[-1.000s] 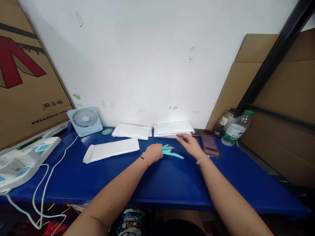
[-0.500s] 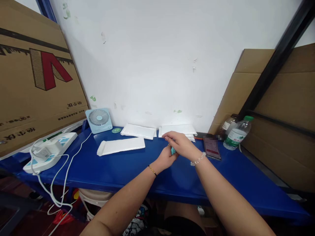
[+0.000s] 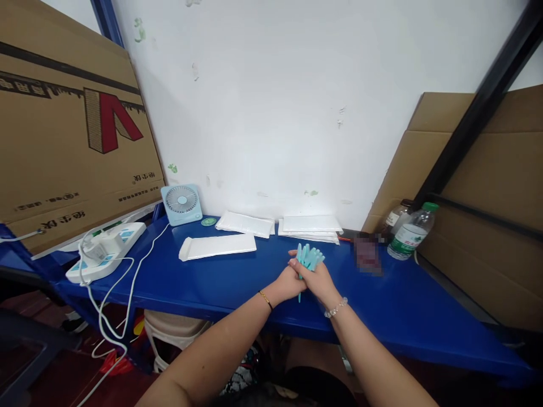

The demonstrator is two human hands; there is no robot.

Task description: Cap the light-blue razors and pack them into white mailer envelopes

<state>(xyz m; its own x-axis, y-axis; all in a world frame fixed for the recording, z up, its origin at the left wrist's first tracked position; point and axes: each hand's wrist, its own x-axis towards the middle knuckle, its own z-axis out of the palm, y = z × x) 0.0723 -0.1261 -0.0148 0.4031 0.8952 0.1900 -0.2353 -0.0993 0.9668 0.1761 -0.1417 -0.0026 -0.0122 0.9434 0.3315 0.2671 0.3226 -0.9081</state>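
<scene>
A bundle of slim light-teal plastic sticks [image 3: 311, 256] stands up between my hands over the middle of the blue table [image 3: 220, 282]. My right hand [image 3: 320, 281] is closed round the bundle, its thumb laid across the front. My left hand [image 3: 288, 284] presses against the right one with fingers curled in at the bundle's left side. One stick's end pokes out below the hands. The sticks' lower parts are hidden by the fingers, so their exact kind cannot be made out.
White packets lie in a pile [image 3: 246, 224] and a stack [image 3: 310, 226] by the wall, with a single packet [image 3: 218, 246] nearer. Left are a blue fan [image 3: 182, 204] and a corded power strip [image 3: 108, 254]. Right are a blurred phone [image 3: 367, 253] and a bottle [image 3: 411, 234].
My right hand has turned and lowered, and the teal bundle, mostly covered before, now shows above the fingers. The whole view has shifted slightly.
</scene>
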